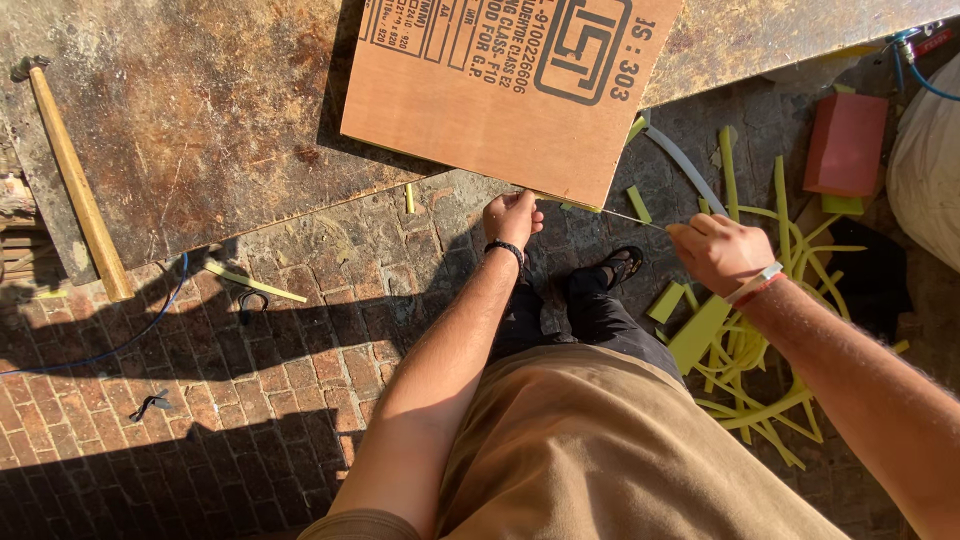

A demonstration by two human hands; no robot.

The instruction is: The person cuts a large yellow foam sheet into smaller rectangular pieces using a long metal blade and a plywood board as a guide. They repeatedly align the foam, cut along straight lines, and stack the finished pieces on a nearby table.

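The plywood sheet [500, 85] looks smooth and matt, lying on a rough, stained board [200, 110]. The hammer [75, 175] has a wooden handle; the floor [250, 400] is coarse brick.

A brown printed plywood sheet [500, 90] lies flat, its near edge overhanging the worn bench.

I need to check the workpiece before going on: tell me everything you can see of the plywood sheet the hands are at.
The plywood sheet is a flat, reddish-brown board with dark stencilled print and a logo on its face. It lies skewed on a larger rusty, stained panel, its lower corner jutting out over the brick paving. A thin yellow-green layer shows along its lower edge. The left hand grips that edge near the corner; the right hand holds a thin blade whose tip points toward the same corner.
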